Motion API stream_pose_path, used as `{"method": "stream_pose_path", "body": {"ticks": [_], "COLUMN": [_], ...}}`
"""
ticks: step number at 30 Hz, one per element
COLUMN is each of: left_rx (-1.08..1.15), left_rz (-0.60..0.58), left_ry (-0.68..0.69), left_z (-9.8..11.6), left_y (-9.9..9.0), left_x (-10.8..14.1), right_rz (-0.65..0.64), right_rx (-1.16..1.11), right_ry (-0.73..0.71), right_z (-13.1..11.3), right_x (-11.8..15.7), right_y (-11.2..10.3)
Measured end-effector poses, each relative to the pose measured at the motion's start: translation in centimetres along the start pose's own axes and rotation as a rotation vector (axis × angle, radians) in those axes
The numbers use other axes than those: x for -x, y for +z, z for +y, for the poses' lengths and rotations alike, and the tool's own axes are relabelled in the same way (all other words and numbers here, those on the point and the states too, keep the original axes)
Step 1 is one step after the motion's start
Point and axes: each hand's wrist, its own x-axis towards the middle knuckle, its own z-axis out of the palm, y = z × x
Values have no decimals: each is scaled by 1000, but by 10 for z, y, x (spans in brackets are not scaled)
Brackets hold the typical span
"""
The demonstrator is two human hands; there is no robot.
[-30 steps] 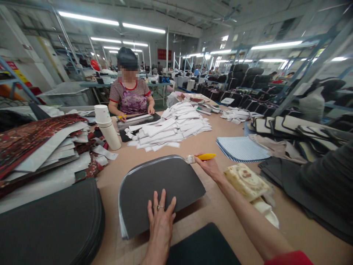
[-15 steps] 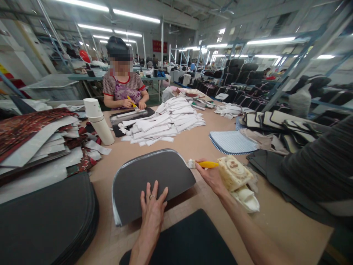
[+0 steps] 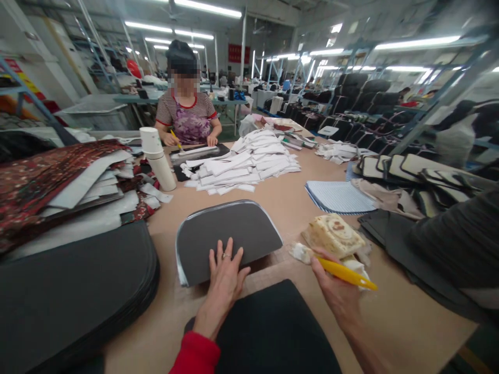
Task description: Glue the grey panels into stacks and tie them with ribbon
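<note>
A stack of dark grey rounded panels (image 3: 202, 228) lies in front of me, white glue along its curved edge. My left hand (image 3: 228, 270) rests flat on top near the stack's front edge, fingers spread, a ring on one. In my right hand (image 3: 337, 285) is a brush (image 3: 346, 272) with a yellow handle and white-coated bristles, held just right of the stack and apart from it. Close behind the brush stands a cream, glue-crusted container (image 3: 333, 236). Nearest to me, a black panel (image 3: 273, 332) lies partly under my left forearm.
To the left are more dark panels (image 3: 74, 291) and patterned red fabric pieces (image 3: 66, 171). White cups (image 3: 156, 156) stand behind them. White strips (image 3: 249, 163) are heaped mid-table, and a co-worker (image 3: 189, 114) brushes a strip across from me. Striped cloth (image 3: 337, 197) lies at right.
My right hand has drawn the brush away from the stack's right edge, toward me and right, turning its handle. My left hand stays on the stack. The view has shifted slightly.
</note>
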Motion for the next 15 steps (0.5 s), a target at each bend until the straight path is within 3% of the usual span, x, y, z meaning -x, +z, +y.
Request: {"method": "stream_pose_path", "body": {"ticks": [2, 4, 7, 10, 15], "left_rx": [128, 248, 356, 370, 345], "left_rz": [54, 66, -41, -133, -150], "left_ry": [-31, -103, -143, -132, -98], "left_z": [-15, -39, -76, -99, -110], "left_y": [-23, -46, -69, -71, -56], "left_x": [1, 2, 6, 8, 8], "right_rz": [-19, -125, -349, -528, -687], "right_rx": [-31, -119, -291, -394, -530], "right_ry": [39, 83, 125, 153, 135], "right_z": [-16, -33, -59, -80, -101], "right_x": [4, 10, 31, 61, 97], "right_y": [-1, 8, 35, 72, 120]}}
